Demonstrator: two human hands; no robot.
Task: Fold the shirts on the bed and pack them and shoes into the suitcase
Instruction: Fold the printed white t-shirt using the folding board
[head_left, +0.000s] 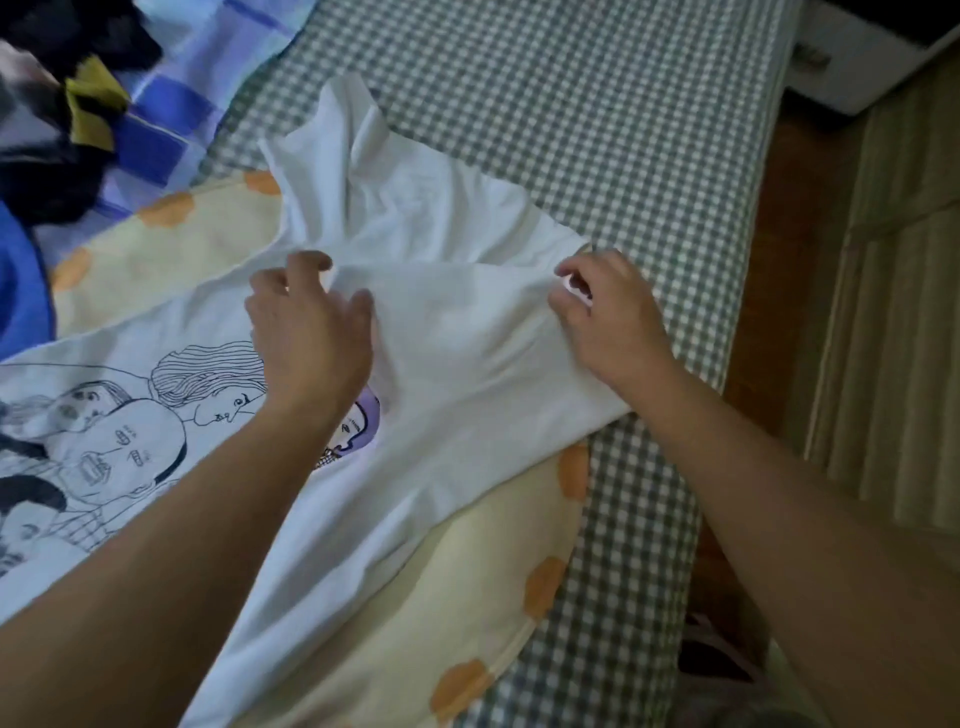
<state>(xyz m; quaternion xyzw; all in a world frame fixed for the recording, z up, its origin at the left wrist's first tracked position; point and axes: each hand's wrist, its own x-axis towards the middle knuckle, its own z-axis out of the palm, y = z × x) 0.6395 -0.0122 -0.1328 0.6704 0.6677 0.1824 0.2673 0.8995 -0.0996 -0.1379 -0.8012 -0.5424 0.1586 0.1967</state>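
Dim room: grey-checked bed (597, 104), brown floor (769, 291) alongside, striped mat (893, 291), white furniture (862, 57) beyond.

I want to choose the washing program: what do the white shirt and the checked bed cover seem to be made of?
White shirt: probably thin cotton jersey, matte; it creases softly where the right hand pinches it. Checked bed cover: seemingly woven cotton, matte, with a grey-white gingham pattern.
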